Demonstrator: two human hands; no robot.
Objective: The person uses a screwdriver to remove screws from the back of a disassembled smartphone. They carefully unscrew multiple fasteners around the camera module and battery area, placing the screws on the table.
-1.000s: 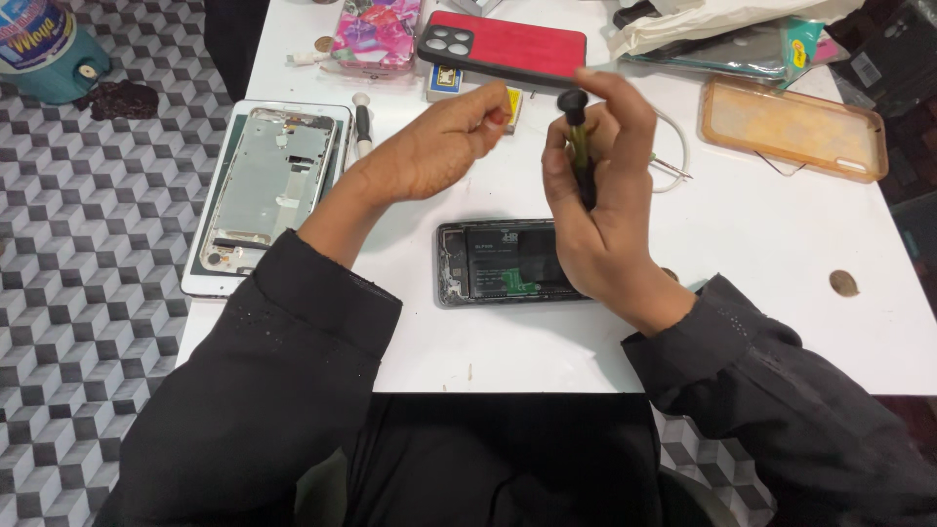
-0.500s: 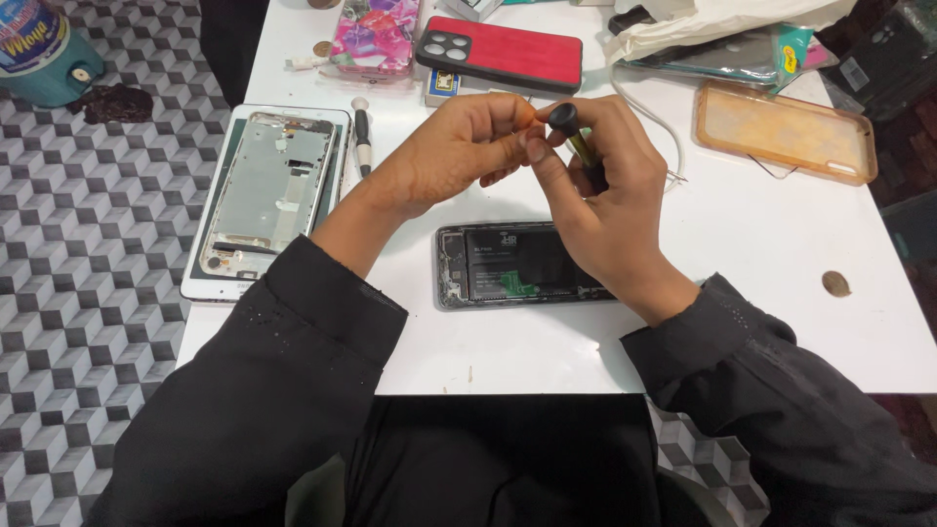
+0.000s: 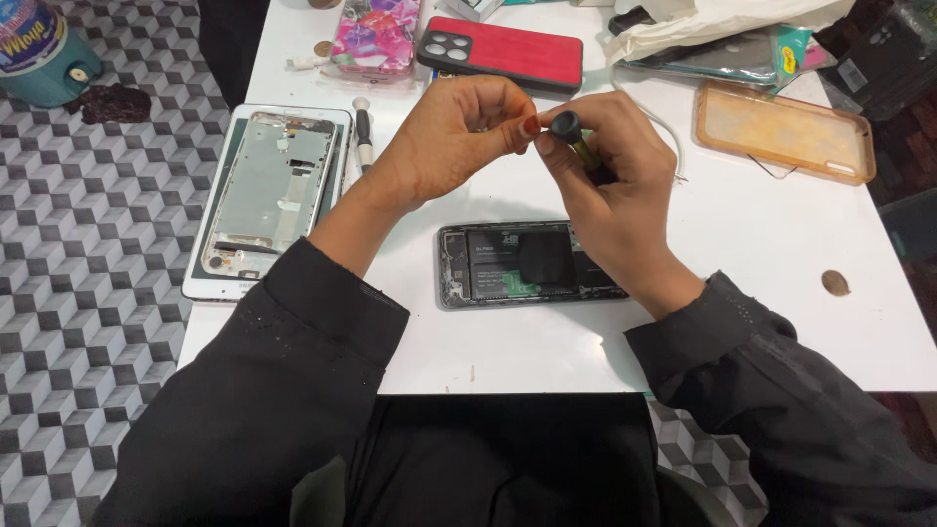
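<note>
Right hand: the right hand is raised above the bench, its fingers curled shut around a small screwdriver with a black round cap and a yellowish shaft, held roughly upright and tilted a little.
Left hand: the left hand meets it from the other side; thumb and forefinger are pinched together right at the cap of the screwdriver. Whether they grip the cap itself or a tiny part beside it, I cannot tell.
Opened phone: the opened phone lies flat on the white bench directly beneath the hands, back cover off, battery and board showing, partly hidden by the right wrist.
Step in hand: judging from the pose, the tool is being readied or adjusted between both hands, well clear of the opened phone.
Next move calls for: a steady lowering of the tip onto a small spot inside the phone; that needs a firm, fine grip and a clear view past the wrist.
Left of the phone: a bare metal phone frame rests on a white tray-like panel, with a second slim tool just beside it.
Far edge: a red phone case, a floral patterned case, a clear orange case.
Near right edge: a coin.
</note>
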